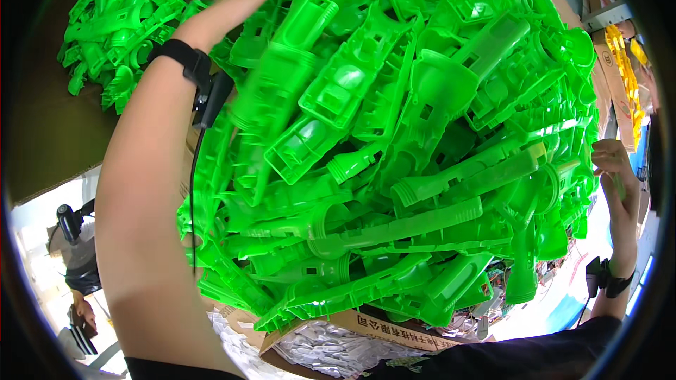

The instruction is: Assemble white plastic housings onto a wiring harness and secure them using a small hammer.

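Note:
A large heap of hollow green plastic shells (352,77) fills the middle of the view. My left hand (236,3) reaches over the heap's far left side, thumb and a finger stretched apart, with no piece visibly gripped. Some shells below its wrist look smeared by motion. Off the heap's right edge, my right hand (614,162) is raised with its fingers curled in; what they hold, if anything, cannot be made out. Both wrists wear black straps, each with a small device.
A second pile of green shells (113,21) lies at far left. Below the heap are a cardboard box flap (373,325) and many white pieces (324,348). Yellow parts (623,74) hang by cartons at right. Another person's hand (84,315) shows at lower left.

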`<action>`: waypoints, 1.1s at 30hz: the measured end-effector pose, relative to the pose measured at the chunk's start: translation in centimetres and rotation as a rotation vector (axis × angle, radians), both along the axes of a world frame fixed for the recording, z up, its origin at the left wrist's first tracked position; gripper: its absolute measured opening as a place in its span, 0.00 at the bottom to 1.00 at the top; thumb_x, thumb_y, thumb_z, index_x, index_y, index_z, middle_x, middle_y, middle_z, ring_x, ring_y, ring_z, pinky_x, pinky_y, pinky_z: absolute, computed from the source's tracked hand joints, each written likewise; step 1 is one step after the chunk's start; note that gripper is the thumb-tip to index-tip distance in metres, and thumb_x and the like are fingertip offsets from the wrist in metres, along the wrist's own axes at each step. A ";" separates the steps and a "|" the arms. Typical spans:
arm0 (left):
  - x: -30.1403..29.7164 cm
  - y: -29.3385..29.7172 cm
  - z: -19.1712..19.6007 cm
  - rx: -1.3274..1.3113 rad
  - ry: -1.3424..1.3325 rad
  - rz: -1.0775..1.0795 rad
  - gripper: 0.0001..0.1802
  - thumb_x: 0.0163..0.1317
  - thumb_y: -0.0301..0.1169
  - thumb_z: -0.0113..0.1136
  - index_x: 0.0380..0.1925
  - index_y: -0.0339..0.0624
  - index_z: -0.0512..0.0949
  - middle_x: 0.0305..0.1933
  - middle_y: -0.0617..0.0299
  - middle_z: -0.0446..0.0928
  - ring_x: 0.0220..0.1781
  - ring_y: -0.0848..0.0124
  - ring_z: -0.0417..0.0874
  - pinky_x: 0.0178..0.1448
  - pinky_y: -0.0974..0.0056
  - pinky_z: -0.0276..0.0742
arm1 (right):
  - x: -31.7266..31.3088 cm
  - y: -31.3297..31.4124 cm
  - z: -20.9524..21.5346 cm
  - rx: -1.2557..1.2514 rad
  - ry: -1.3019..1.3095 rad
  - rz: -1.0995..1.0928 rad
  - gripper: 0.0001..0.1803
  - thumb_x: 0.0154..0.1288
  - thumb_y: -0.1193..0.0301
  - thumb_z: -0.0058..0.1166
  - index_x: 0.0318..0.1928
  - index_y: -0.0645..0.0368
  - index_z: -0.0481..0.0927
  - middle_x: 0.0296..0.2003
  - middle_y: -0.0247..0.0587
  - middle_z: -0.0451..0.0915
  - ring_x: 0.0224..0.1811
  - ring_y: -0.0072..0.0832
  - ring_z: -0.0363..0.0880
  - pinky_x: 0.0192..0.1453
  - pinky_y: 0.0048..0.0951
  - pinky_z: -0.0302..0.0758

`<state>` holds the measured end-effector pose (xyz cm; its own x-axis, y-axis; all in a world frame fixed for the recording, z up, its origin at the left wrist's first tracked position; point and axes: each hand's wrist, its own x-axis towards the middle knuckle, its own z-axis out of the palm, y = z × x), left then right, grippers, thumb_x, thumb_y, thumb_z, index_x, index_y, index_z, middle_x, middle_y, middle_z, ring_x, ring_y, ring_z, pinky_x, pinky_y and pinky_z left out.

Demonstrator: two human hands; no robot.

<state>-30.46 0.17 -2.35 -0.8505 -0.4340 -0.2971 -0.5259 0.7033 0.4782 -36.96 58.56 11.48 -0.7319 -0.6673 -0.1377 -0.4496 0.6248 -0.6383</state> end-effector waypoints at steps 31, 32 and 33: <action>13.6 5.6 5.2 0.488 0.035 0.484 0.43 0.59 0.53 0.61 0.66 0.37 0.64 0.64 0.44 0.70 0.69 0.59 0.66 0.70 0.59 0.61 | -0.5 1.6 -3.2 -0.048 -0.030 -0.015 0.14 0.62 0.85 0.42 0.43 0.62 0.78 0.52 0.45 0.71 0.58 0.34 0.70 0.64 0.33 0.65; 13.6 6.4 3.5 0.332 0.086 0.288 0.42 0.60 0.52 0.61 0.67 0.36 0.63 0.65 0.45 0.69 0.69 0.59 0.67 0.71 0.58 0.61 | -0.4 1.3 -3.6 -0.056 -0.015 -0.003 0.14 0.61 0.86 0.42 0.43 0.62 0.78 0.52 0.45 0.71 0.58 0.34 0.70 0.64 0.33 0.65; 14.0 6.7 2.4 0.164 0.129 0.095 0.41 0.61 0.50 0.60 0.68 0.36 0.62 0.67 0.46 0.68 0.69 0.60 0.68 0.71 0.58 0.60 | -0.2 0.9 -3.8 -0.078 -0.025 0.003 0.14 0.61 0.86 0.42 0.43 0.62 0.78 0.52 0.45 0.71 0.58 0.34 0.70 0.64 0.33 0.65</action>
<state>-16.51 6.88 0.08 -0.8438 -0.4684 -0.2620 -0.5131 0.5609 0.6497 -37.16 59.47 7.70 -0.7273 -0.6785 -0.1032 -0.4347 0.5717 -0.6958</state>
